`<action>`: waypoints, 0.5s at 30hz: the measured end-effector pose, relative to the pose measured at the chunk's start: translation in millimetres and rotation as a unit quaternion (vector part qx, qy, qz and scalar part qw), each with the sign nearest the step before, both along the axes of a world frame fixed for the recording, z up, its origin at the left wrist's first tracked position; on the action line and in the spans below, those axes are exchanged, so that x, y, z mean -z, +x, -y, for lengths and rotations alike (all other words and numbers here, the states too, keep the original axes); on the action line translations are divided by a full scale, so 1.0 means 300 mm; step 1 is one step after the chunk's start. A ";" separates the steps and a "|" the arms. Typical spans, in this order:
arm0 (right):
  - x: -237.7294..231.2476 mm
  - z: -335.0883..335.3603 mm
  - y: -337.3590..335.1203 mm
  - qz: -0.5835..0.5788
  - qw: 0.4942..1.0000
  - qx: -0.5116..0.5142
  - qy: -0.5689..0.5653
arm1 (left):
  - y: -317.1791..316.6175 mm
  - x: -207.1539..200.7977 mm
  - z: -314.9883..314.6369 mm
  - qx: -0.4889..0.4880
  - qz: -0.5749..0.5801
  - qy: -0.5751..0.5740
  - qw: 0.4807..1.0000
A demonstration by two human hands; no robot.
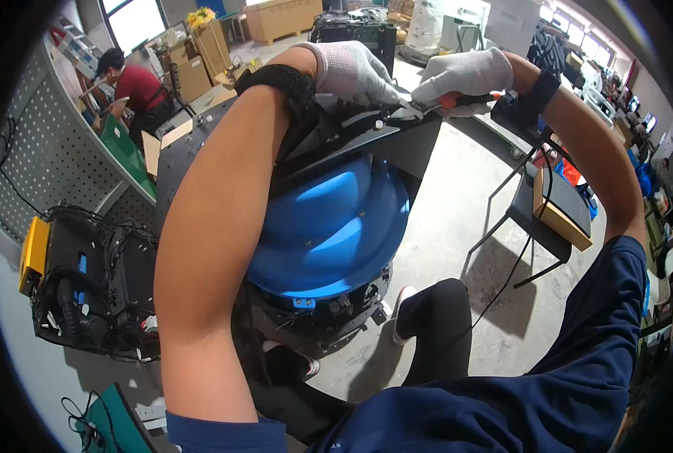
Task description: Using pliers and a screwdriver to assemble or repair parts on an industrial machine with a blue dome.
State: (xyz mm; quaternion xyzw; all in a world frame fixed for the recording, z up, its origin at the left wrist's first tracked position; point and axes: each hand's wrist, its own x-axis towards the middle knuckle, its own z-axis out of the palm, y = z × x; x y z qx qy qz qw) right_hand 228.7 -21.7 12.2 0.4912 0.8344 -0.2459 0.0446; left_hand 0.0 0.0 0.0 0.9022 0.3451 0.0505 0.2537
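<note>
Grey concrete floor (457, 226) runs under the whole workshop scene. Nearest, the person's dark trouser knee (438, 325) is bent beside a round machine with a blue dome (329, 226) on a black base. Above the dome sits a black plate (367, 132), where both gloved hands meet. The left hand (351, 72) curls its fingers down onto the plate's upper edge, pressing or pinching a small part there; which is hard to tell at this size. The right hand (465, 75) is closed around a red-handled tool (457, 98), its tip laid at the same spot. This looks like a fastening or trimming step on the plate, so the next move likely calls for steady tip control while the left hand braces. Farther off, a seated person in red (136, 87) works among cardboard boxes (201, 53).
</note>
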 end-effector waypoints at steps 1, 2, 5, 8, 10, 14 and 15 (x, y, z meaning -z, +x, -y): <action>-0.014 0.024 -0.024 0.027 1.000 0.010 0.011 | -0.001 0.000 0.001 0.000 0.003 0.002 1.000; -0.028 0.047 -0.046 0.067 0.997 0.035 0.029 | -0.004 -0.001 0.002 0.000 0.007 0.004 1.000; -0.051 0.116 -0.096 0.151 0.980 0.061 0.118 | -0.010 -0.010 0.005 0.000 0.001 0.008 1.000; -0.033 0.161 -0.103 0.186 0.955 0.058 0.225 | -0.011 -0.007 0.005 0.005 -0.003 0.016 1.000; -0.002 0.172 -0.093 0.206 0.912 0.077 0.345 | -0.014 -0.012 0.002 0.015 -0.016 0.026 0.999; 0.062 0.232 -0.038 0.088 0.878 0.097 0.460 | -0.017 -0.009 0.004 0.027 -0.023 0.032 0.999; 0.067 0.240 -0.030 0.077 0.879 0.086 0.463 | -0.016 -0.010 0.004 0.030 -0.025 0.027 0.999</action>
